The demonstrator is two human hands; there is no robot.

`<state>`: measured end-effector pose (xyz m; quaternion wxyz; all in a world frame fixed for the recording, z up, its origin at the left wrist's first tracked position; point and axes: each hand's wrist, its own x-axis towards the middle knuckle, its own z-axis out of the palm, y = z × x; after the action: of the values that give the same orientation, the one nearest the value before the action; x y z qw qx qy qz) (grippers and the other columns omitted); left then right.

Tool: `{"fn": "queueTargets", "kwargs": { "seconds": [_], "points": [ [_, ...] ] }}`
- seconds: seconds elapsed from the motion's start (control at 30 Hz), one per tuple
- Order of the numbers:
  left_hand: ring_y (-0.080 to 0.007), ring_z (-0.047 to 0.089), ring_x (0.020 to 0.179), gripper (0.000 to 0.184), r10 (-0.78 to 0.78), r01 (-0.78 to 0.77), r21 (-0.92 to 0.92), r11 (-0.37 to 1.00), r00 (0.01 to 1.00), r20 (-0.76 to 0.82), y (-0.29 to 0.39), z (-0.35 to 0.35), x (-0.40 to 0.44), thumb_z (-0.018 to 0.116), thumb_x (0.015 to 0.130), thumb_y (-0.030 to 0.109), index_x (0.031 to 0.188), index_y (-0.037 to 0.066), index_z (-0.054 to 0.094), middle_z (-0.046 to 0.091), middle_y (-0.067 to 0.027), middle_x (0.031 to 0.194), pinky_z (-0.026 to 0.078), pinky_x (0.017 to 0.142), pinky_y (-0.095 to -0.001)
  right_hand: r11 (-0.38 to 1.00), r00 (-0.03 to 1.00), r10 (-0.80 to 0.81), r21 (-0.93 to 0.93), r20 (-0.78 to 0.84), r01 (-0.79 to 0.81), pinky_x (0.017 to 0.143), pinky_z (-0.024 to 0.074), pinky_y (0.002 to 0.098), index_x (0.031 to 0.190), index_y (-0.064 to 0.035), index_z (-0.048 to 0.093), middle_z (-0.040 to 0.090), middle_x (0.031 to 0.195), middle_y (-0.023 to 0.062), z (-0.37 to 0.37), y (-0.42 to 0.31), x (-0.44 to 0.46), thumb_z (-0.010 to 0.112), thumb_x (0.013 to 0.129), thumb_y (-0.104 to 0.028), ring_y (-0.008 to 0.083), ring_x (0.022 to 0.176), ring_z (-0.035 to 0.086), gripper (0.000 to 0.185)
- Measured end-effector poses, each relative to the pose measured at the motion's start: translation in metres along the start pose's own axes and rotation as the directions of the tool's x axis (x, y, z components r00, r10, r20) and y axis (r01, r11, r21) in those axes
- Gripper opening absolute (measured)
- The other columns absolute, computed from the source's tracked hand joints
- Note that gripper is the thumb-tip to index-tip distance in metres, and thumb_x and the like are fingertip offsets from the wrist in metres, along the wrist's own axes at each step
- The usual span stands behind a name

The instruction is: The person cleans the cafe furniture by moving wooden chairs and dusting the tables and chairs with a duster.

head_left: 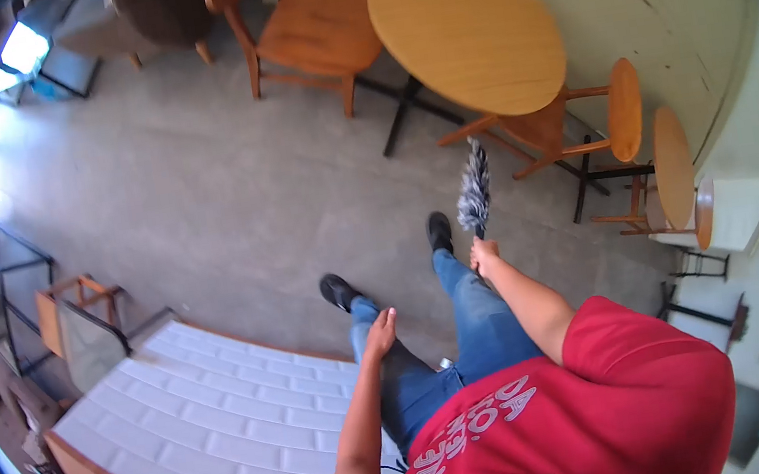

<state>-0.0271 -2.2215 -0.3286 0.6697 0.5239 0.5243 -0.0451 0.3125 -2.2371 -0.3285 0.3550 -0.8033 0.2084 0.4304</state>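
Observation:
My right hand point(484, 254) is closed around the dark handle of a fluffy grey-and-white duster point(473, 187). The duster points away from me over the floor, and its tip is close to the round wooden table point(466, 26) without visibly touching it. Beside my left thigh hangs my left hand point(381, 334), holding nothing, with its fingers loosely stretched. The white brick-patterned counter point(228, 404) with a wooden edge lies just left of that hand.
Wooden chairs stand at the table: one chair point(316, 28) to its left, another chair point(622, 111) to its right. Further right is a second round table point(673, 167). A small wooden chair point(80, 313) stands beyond the counter. Grey floor point(229, 200) stretches between the furniture.

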Motion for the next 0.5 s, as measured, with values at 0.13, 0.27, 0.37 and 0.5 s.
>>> {"fn": "queueTargets", "kwargs": {
  "seconds": [0.13, 0.27, 0.37, 0.5],
  "points": [
    [-0.0392, 0.054, 0.117, 0.06, 0.063, -0.076, 0.248, 0.966, 0.996, 0.061, 0.016, -0.064, -0.012, 0.042, 0.096, 0.053, 0.122, 0.001, 0.056, 0.059, -0.0256, 0.12, 0.042, 0.098, -0.0431, 0.993, 0.979, 0.005, -0.118, 0.205, 0.02, 0.034, 0.0237, 0.0292, 0.062, -0.0093, 0.041, 0.035, 0.048, 0.0003, -0.048, -0.035, -0.094, 0.05, 0.097, -0.032, 0.0124, 0.035, 0.033, 0.043],
    [-0.0409, 0.054, 0.117, 0.058, 0.054, -0.1, 0.581, 0.808, 0.994, 0.096, 0.006, -0.143, -0.008, 0.043, 0.094, 0.053, 0.12, 0.003, 0.058, 0.059, -0.0254, 0.121, 0.044, 0.097, -0.045, 0.71, 0.893, -0.056, -0.612, 0.446, 0.35, 0.042, 0.0388, 0.0415, 0.064, 0.0007, 0.054, 0.054, 0.054, 0.0132, -0.113, -0.057, -0.162, 0.056, 0.092, -0.033, 0.0247, 0.042, 0.05, 0.044],
    [-0.0409, 0.054, 0.117, 0.058, -0.045, 0.086, 0.79, 0.608, 0.996, -0.074, 0.054, -0.196, -0.024, 0.046, 0.091, 0.055, 0.118, 0.006, 0.061, 0.058, -0.0244, 0.123, 0.045, 0.094, -0.0503, 0.094, 0.69, -0.353, -0.709, 0.632, 0.699, 0.059, 0.0478, 0.0456, 0.08, 0.0046, 0.064, 0.063, 0.067, 0.0202, -0.146, -0.048, -0.205, 0.057, 0.09, -0.038, 0.034, 0.061, 0.062, 0.044],
    [-0.0356, 0.059, 0.113, 0.063, 0.187, -0.043, 0.64, 0.767, 0.969, -0.159, 0.108, -0.201, -0.025, 0.049, 0.089, 0.059, 0.117, 0.005, 0.061, 0.062, -0.0219, 0.12, 0.046, 0.093, -0.0499, 0.075, 0.576, -0.437, -0.61, 0.691, 0.789, 0.073, 0.049, 0.0453, 0.094, 0.0011, 0.067, 0.066, 0.079, 0.0225, -0.165, -0.017, -0.237, 0.058, 0.088, -0.043, 0.0381, 0.077, 0.064, 0.045]
  ]
}}
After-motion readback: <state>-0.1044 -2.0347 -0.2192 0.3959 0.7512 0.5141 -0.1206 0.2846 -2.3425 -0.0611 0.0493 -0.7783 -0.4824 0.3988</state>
